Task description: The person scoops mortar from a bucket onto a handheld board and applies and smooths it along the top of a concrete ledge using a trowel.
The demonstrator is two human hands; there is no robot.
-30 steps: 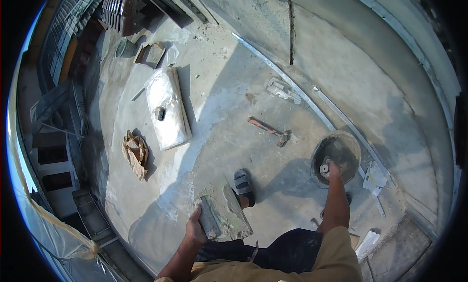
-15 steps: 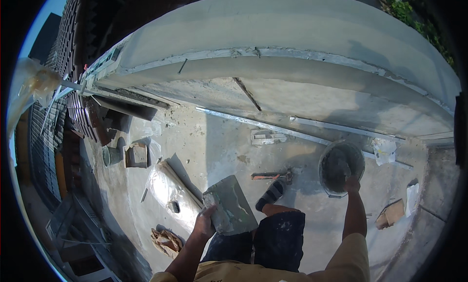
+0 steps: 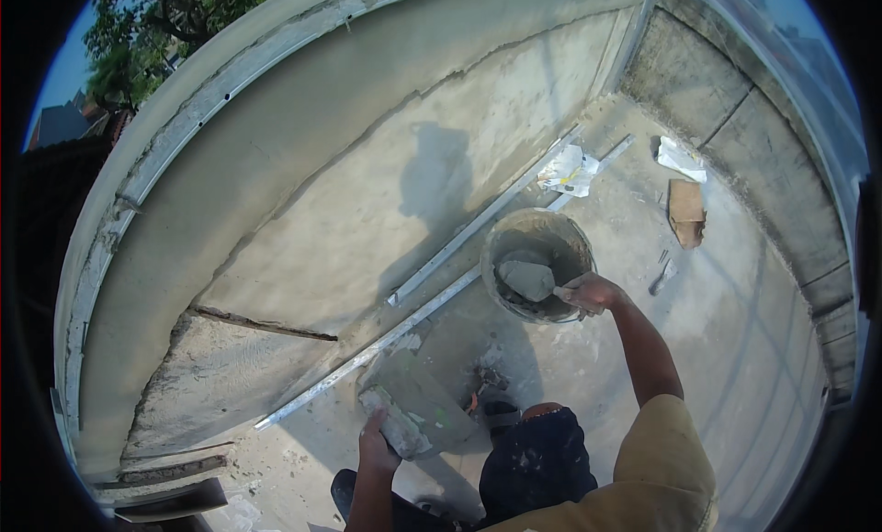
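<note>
My left hand (image 3: pixel 374 443) grips a flat, mortar-smeared board (image 3: pixel 420 394), held low at the front. My right hand (image 3: pixel 593 293) is wrapped round the handle of a trowel (image 3: pixel 524 277), whose grey, mortar-coated blade is inside a round bucket (image 3: pixel 537 229). The bucket stands on the dusty concrete floor (image 3: pixel 726 330). A hammer-like tool (image 3: pixel 482 385) lies partly hidden beside the board, near my foot (image 3: pixel 499 422).
A curved plastered wall (image 3: pixel 349 164) runs across the left and back. Two long metal bars (image 3: pixel 441 261) lie along its foot. A white crumpled sheet (image 3: pixel 565 171), cardboard (image 3: pixel 686 215) and small tools (image 3: pixel 659 277) lie around the bucket. A low block wall (image 3: pixel 753 118) bounds the right.
My view has turned right, toward the wall and bucket. In my right hand the trowel has lifted slightly within the bucket, its blade now showing. My left hand still holds the board.
</note>
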